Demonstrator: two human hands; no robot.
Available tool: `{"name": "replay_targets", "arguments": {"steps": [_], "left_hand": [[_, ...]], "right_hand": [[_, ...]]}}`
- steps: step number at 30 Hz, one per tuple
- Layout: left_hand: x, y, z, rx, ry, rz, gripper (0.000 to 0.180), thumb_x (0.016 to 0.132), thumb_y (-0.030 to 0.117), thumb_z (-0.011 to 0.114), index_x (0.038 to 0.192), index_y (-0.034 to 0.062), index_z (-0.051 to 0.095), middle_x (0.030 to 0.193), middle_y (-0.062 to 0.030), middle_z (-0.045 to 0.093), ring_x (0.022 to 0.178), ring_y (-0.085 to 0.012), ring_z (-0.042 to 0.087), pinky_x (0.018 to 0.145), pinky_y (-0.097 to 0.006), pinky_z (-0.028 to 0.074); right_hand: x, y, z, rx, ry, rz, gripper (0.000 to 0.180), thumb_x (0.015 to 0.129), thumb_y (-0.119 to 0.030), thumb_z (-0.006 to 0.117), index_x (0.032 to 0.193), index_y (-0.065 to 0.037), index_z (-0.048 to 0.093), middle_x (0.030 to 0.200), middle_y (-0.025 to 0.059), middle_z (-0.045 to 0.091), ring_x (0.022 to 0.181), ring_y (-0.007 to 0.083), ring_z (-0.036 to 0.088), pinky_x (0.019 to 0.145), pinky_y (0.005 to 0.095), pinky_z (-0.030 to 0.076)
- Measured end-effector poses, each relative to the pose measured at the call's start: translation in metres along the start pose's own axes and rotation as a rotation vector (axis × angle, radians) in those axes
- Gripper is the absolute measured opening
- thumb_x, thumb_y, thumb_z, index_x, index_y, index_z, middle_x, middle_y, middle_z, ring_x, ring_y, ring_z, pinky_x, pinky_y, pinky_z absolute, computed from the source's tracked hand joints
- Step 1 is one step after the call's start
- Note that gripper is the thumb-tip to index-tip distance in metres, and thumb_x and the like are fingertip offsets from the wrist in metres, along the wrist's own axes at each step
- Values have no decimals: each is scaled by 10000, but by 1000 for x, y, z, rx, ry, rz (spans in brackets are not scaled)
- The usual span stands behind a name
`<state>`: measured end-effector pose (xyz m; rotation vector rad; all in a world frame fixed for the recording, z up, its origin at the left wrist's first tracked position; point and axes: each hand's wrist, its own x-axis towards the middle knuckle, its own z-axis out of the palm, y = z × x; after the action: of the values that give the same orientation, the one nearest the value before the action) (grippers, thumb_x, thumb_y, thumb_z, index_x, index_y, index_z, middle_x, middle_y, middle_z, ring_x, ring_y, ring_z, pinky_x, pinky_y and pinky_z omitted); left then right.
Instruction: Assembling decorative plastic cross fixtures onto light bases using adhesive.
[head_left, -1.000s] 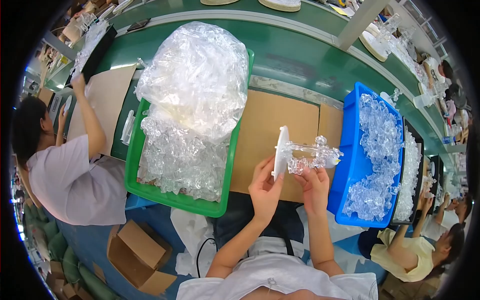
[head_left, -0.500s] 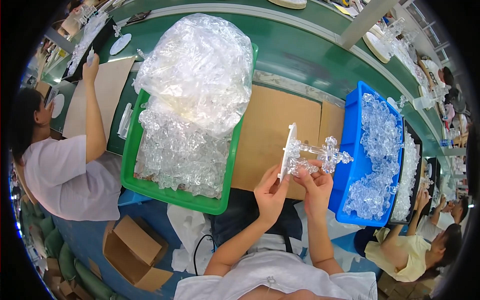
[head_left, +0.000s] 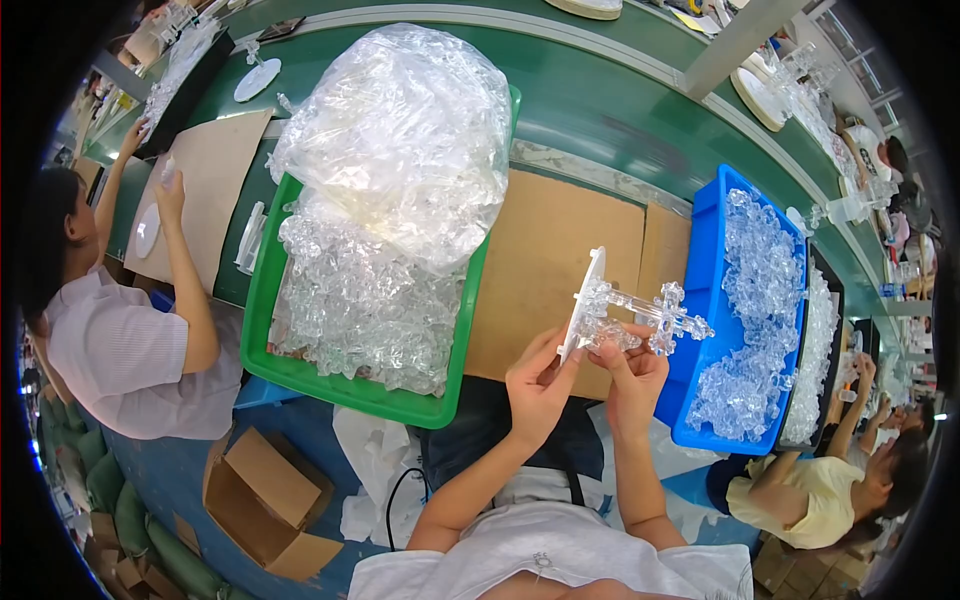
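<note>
A white round disc is held on edge in front of me, gripped at its lower rim by my left hand, fingers closed. From the disc's right face a clear plastic stem with ornate, knobbly parts sticks out sideways. My right hand pinches a small clear plastic piece against the disc near its lower part. Just right of my hands stands a blue bin with many clear pieces. On my left is a green bin heaped with clear plastic parts.
A large clear plastic bag of parts rests on the green bin. Brown cardboard covers the bench under my hands. A co-worker sits on the left, another on the right. An open carton stands on the floor.
The disc and stem have shifted slightly right and tilted a little in my hands. The left co-worker's arms have lowered and reached out; the right co-worker's raised arm has moved.
</note>
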<state>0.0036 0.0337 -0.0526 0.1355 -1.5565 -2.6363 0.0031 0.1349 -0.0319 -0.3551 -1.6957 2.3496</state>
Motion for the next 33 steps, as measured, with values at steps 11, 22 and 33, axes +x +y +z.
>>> {"name": "replay_targets", "arguments": {"steps": [11,22,33], "left_hand": [[3,-10,-5,268,28,148,341,834,-20,619,1172,23,619,1034,-26,619,621,-6,400,501,-161,297],[-2,-2,-1,325,49,25,215,856,-6,619,1061,-67,634,1066,-92,601,914,-117,565,771,-211,445],[-4,0,-4,143,0,72,218,871,3,608,1068,-89,618,1110,-117,588,987,-147,558,838,-244,445]], "right_hand": [[-2,-5,4,-231,9,5,326,829,-53,674,1110,26,529,951,121,649,827,135,640,723,259,546],[-5,-1,11,-321,67,3,335,839,-49,664,1129,46,526,924,117,654,793,125,635,711,242,534],[-7,6,8,-36,90,0,328,813,-43,688,1095,40,542,926,100,652,790,132,638,707,260,547]]}}
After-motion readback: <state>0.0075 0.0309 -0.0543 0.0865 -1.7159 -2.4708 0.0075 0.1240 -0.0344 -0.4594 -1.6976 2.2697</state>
